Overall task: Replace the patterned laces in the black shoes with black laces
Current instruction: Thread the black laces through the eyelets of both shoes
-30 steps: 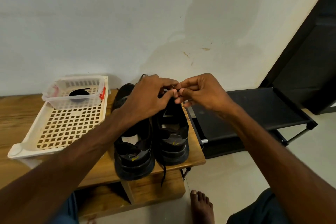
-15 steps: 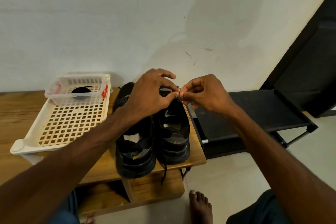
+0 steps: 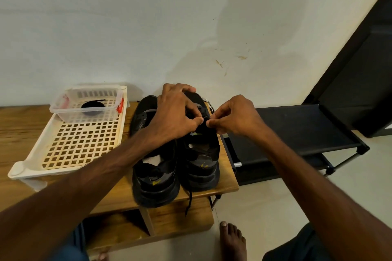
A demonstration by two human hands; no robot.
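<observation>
Both hands have moved nearer along the right shoe (image 3: 201, 154), which stands on the bench's (image 3: 228, 183) front right corner beside the left shoe (image 3: 154, 176). A black lace end (image 3: 189, 201) hangs over the front edge. Your left hand (image 3: 176, 116) and right hand (image 3: 235, 116) each pinch the patterned lace (image 3: 209, 104), which runs on to the toe; unthreading appears underway. Next, draw it free of the eyelets.

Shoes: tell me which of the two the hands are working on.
The shoe nearest the black rack; the left hand and right hand pinch at its laces. The other shoe sits beside the tray.
</observation>
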